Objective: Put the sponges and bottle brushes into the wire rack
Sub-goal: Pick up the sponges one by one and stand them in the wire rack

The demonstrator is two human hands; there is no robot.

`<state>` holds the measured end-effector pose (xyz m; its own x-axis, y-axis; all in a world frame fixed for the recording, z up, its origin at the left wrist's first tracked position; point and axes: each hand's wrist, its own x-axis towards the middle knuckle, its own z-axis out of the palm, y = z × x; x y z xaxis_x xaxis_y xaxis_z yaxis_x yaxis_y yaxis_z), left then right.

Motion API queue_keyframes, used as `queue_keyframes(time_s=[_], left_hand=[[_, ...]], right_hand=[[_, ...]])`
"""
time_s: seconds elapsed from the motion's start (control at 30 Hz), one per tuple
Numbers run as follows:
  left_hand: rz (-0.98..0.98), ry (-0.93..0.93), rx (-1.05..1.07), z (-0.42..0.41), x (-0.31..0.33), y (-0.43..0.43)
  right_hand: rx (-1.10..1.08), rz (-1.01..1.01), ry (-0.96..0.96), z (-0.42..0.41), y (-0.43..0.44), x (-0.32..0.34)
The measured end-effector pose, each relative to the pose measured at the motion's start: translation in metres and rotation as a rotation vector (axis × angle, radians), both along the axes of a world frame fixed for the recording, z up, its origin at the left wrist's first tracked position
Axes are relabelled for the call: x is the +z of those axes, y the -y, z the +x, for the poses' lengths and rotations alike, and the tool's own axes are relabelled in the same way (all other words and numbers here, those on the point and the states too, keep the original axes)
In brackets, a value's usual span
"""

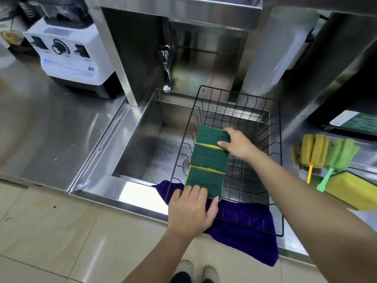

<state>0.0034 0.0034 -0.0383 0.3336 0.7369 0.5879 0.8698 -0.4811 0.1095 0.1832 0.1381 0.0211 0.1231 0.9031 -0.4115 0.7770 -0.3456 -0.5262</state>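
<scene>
Three green-topped yellow sponges point(209, 160) sit end to end in a row over the left side of the black wire rack point(275, 156), which rests across the sink. My left hand point(192, 209) grips the near end of the row. My right hand point(237, 145) grips the far end. On the counter to the right lie a yellow bottle brush point(313, 151) and a green bottle brush point(339, 155), side by side. A further yellow sponge point(350, 188) lies just in front of them.
A purple cloth point(248, 225) hangs over the sink's front edge under the rack. The steel sink point(146, 144) has a tap point(166, 68) above its back. A white blender base point(67, 52) stands on the left counter. A dark machine point(346, 99) stands at the right.
</scene>
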Motion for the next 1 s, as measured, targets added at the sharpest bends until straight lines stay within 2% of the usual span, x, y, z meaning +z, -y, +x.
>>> queue_keyframes(time_s=[0.07,0.17,0.4,0.5,0.63,0.8,1.0], left_hand=[[0.031,-0.010,-0.061,0.003,0.010,0.006],[0.012,-0.007,-0.019,0.000,0.009,0.002],[-0.012,-0.013,0.033,-0.013,0.005,-0.006],[-0.019,-0.038,0.058,-0.024,0.002,-0.012],[-0.028,-0.063,0.024,-0.021,0.005,-0.010],[-0.035,-0.085,0.021,-0.008,0.008,-0.006],[-0.061,-0.103,-0.118,0.057,0.002,0.027]], right_hand=[[-0.011,0.034,0.119,0.005,0.015,0.007],[0.040,0.066,0.246,-0.004,0.012,0.011],[0.024,0.211,0.287,0.007,0.026,0.013],[-0.062,0.298,0.301,0.023,0.033,0.018],[-0.210,0.389,0.453,0.075,0.065,0.028],[-0.390,0.314,0.501,0.134,0.110,0.028],[-0.475,0.159,0.459,0.184,0.159,0.016]])
